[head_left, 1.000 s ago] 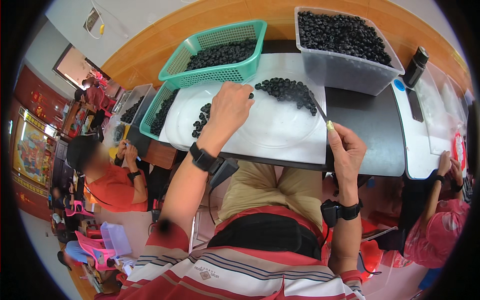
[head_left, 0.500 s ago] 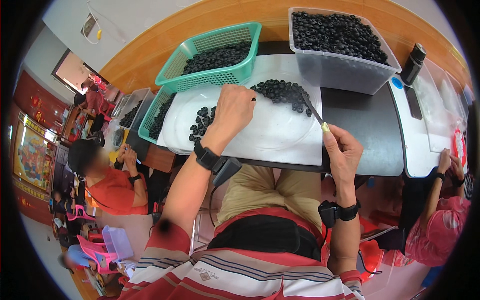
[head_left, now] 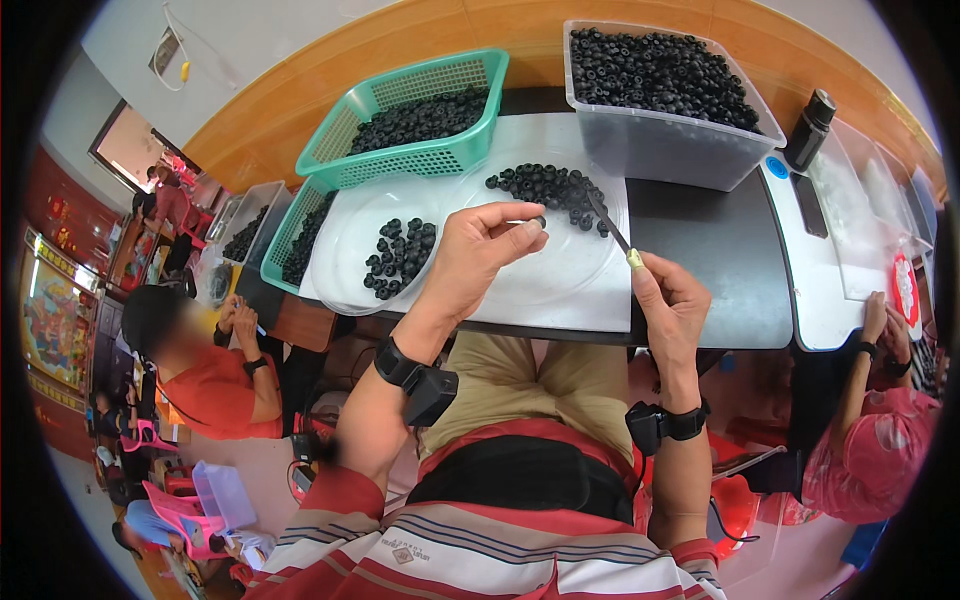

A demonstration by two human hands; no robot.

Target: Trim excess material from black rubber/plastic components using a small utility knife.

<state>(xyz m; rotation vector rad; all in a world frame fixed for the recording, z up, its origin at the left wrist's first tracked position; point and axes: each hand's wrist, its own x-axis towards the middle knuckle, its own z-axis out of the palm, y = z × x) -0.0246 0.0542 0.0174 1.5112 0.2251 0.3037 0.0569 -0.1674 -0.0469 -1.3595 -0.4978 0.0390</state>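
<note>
My left hand [head_left: 480, 248] is raised over the white board [head_left: 480, 318], thumb and forefinger pinching a small black ring-shaped part [head_left: 541, 222]. My right hand [head_left: 672, 305] grips a thin, dark, knife-like tool [head_left: 612, 222]. Something yellow shows at the thumb end; I cannot tell whether it is on the thumb or the tool. The tool's tip lies at the right side of a pile of black ring-shaped parts [head_left: 540, 184] in a clear shallow dish [head_left: 575, 290]. Left of my left hand, a second clear dish [head_left: 335, 260] holds a looser group of such parts [head_left: 400, 262].
Green baskets [head_left: 440, 155] of black parts stand at the back left, and a clear plastic bin [head_left: 660, 135] full of them at the back right. A black bottle [head_left: 810, 130] and a phone [head_left: 810, 205] lie farther right. People sit at both sides.
My left hand has come back toward me and turned, and a black part now shows in its pinch. My right hand keeps the tool at the pile. The whole view has shifted slightly.
</note>
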